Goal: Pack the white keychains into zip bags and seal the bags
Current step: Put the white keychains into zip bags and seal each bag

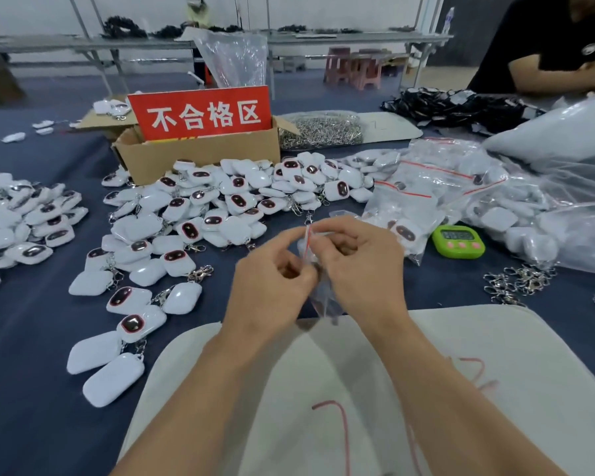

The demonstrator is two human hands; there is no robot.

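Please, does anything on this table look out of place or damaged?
Nothing looks damaged. A few white pieces lie apart on the cloth left of the cardboard box, away from the keychain piles, and loose metal clasps are scattered at the right.

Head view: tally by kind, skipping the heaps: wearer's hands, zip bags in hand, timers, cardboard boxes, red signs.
hands: 2 (left hand, right hand)
zip bag in hand: 1
green timer: 1
cardboard box: 1
red sign: 1
total: 6
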